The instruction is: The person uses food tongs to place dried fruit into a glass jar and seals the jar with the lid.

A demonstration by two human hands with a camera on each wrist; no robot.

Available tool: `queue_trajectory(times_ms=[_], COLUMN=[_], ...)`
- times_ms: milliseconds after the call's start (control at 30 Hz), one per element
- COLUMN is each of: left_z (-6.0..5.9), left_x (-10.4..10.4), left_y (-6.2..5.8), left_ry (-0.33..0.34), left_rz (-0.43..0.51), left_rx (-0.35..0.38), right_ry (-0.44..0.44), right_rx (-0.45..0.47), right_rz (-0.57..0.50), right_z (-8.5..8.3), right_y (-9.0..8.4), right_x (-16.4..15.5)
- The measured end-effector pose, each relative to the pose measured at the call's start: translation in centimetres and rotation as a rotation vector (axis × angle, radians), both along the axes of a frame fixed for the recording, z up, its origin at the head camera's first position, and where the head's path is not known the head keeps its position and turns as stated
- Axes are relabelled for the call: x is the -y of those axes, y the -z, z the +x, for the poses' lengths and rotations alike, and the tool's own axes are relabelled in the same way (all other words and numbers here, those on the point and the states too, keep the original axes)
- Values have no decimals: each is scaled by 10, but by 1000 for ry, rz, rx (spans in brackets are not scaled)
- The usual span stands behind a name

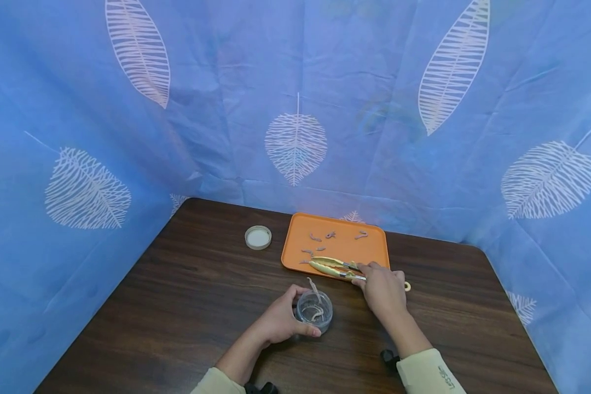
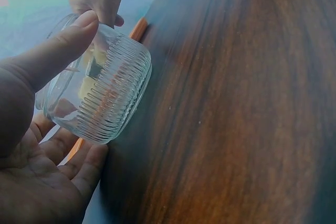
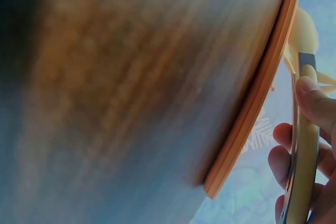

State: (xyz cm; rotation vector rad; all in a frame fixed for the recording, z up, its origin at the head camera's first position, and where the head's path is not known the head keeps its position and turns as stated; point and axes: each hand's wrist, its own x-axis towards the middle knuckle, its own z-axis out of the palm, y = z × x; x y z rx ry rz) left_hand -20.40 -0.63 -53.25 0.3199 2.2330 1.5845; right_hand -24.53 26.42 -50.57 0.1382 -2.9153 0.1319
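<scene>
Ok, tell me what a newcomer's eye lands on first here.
The orange tray at the table's far side stands out, with small pale strips scattered on it. The right hand holds yellow tongs over its near edge. Nearer, the left hand grips a ribbed glass jar with a few strips inside.

Hands: left hand and right hand both bare; no gloves, rings or watch seen in any view.
Forearms: bare from wrist up to the cuffs.
Sleeves: pale cream-yellow long sleeves, pushed up the forearm; left sleeve shows only as a corner at the frame's lower edge, right sleeve shows more.
Marking: small dark lettering runs along the right sleeve near its cuff; too small to read.
Fingers: left thumb has a short, plain, unpainted nail.
</scene>
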Motion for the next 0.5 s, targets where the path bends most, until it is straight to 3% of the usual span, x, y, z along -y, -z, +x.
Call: queue_trajectory(times_ms=[500], left_z=[1], left_x=[-1], left_y=[1], left_ry=[-4], left_rz=[-1], left_rx=[-3], right_ry=[-17], right_rx=[-82], right_rz=[10], right_z=[2], right_y=[7], right_x=[-6])
